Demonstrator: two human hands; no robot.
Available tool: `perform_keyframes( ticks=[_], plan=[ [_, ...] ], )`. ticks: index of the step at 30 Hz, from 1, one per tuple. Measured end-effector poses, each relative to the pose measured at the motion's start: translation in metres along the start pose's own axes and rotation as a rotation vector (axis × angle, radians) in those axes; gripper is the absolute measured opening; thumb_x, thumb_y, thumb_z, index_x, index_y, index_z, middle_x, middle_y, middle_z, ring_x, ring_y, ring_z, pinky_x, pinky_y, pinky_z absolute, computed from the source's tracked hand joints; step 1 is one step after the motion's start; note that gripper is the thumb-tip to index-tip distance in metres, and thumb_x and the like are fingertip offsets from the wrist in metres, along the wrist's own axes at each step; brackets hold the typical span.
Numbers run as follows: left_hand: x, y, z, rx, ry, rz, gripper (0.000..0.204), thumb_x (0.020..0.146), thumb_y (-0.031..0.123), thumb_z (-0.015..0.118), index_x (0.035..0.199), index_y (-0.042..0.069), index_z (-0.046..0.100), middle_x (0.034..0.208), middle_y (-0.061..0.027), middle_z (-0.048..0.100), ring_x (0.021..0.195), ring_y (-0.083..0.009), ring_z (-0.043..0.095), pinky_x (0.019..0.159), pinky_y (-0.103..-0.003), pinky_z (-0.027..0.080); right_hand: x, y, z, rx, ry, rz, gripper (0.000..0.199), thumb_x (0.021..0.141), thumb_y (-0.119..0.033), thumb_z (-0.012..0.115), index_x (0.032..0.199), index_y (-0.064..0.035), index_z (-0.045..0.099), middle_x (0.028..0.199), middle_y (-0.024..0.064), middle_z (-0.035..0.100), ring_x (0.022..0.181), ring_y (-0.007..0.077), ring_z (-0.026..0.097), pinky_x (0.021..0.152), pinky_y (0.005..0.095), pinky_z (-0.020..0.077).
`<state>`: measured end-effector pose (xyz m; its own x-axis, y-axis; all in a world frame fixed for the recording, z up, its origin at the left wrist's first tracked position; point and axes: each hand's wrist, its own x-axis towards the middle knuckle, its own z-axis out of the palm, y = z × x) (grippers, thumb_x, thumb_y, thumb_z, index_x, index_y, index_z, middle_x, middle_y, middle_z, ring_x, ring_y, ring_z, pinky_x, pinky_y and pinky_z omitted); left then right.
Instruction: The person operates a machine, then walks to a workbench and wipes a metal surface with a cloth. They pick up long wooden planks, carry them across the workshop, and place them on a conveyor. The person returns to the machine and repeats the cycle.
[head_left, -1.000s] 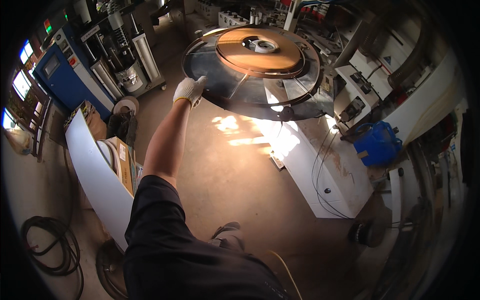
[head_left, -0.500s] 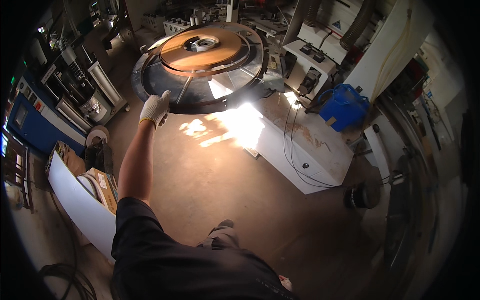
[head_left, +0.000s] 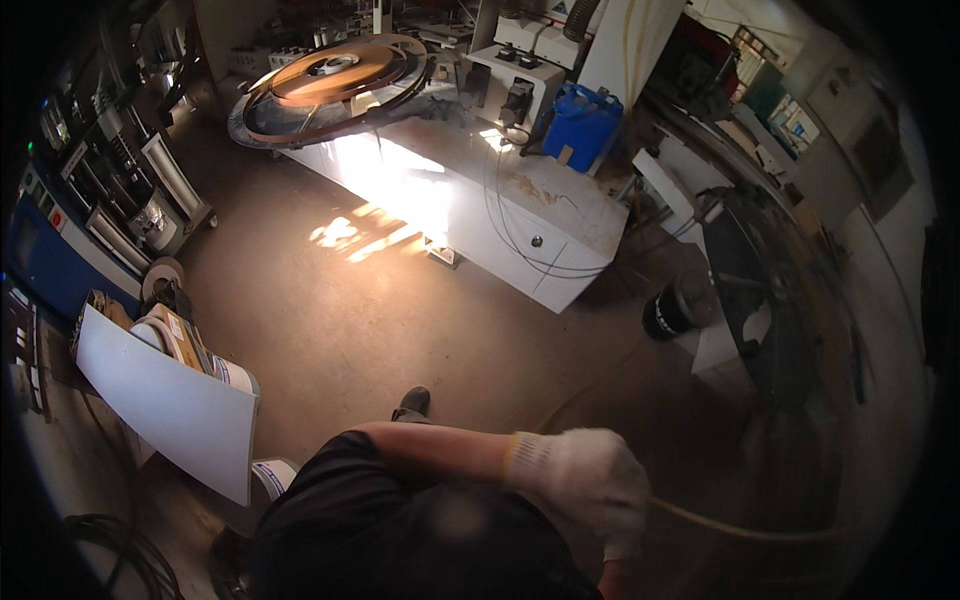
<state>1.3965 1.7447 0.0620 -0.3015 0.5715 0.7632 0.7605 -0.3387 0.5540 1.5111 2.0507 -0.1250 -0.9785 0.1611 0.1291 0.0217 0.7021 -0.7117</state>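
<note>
My left hand (head_left: pixel 580 474), in a white knit glove, reaches across my body at the bottom of the view. Its back faces up, and the fingers look curled under, out of sight. Right against it, a second gloved cuff and bare wrist show my right hand (head_left: pixel 622 547), mostly covered by the left. What lies between the two hands is hidden. A thin yellowish hose or cord (head_left: pixel 745 527) runs off to the right from beside the gloves; whether either hand holds it is unclear. Far off stands a round metal reel stand (head_left: pixel 290 135) bearing a coil of brown banding (head_left: pixel 375 68).
A long white cabinet (head_left: pixel 480 235) extends across the back, with a blue jug (head_left: pixel 580 128) on top. To the right are a black bucket (head_left: pixel 680 305) and dark machine parts. At left, a white curved panel (head_left: pixel 165 400) stands before boxes, and a blue machine (head_left: pixel 70 260) sits behind.
My left hand has let go of the reel stand's rim and swung down to the right, meeting my right hand. The view has turned right, and the stand is now farther away.
</note>
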Motion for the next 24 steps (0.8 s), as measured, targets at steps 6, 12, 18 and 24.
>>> perform_keyframes(
  ticks=[6,12,18,24],
  plan=[
    [0.131,0.031,0.135,0.336,-0.094,0.344,0.021,0.097,0.029,0.071,0.1,0.008,0.073,0.104,-0.0125,0.073,0.094,-0.0327,0.073,0.08,-0.044,0.06,0.048,0.044,-0.067,0.318,0.061,0.379,0.04,0.108,-0.034,0.061,0.144,-0.0165,0.064,0.119,0.0154,0.076,0.111,0.028,0.073,0.088,0.0384,0.0603],
    [0.095,0.019,0.11,0.534,0.379,-0.021,0.02,0.088,0.013,0.077,0.107,0.004,0.073,0.103,-0.0143,0.073,0.095,-0.0363,0.074,0.085,-0.045,0.06,0.033,-0.056,-0.111,-0.752,-0.653,-0.284,0.047,0.1,-0.04,0.071,0.139,-0.0131,0.07,0.12,0.0191,0.077,0.118,0.033,0.074,0.098,0.0458,0.059],
    [0.034,0.051,0.137,0.484,0.606,0.019,0.018,0.087,0.0,0.077,0.103,0.004,0.072,0.103,-0.0147,0.073,0.089,-0.033,0.074,0.078,-0.044,0.059,-0.025,-0.091,-0.12,-0.325,-0.859,-0.441,0.038,0.096,-0.029,0.075,0.125,-0.005,0.075,0.121,0.0167,0.078,0.115,0.0357,0.073,0.099,0.0449,0.0581],
    [-0.041,0.135,0.136,0.647,0.829,-0.252,0.016,0.09,-0.003,0.074,0.106,0.002,0.074,0.102,-0.0145,0.075,0.088,-0.0247,0.074,0.079,-0.037,0.06,-0.046,-0.139,-0.068,-0.014,-1.182,-0.834,0.046,0.095,-0.029,0.077,0.134,-0.0047,0.073,0.125,0.0206,0.075,0.121,0.0374,0.07,0.102,0.0452,0.0566]
  ],
)
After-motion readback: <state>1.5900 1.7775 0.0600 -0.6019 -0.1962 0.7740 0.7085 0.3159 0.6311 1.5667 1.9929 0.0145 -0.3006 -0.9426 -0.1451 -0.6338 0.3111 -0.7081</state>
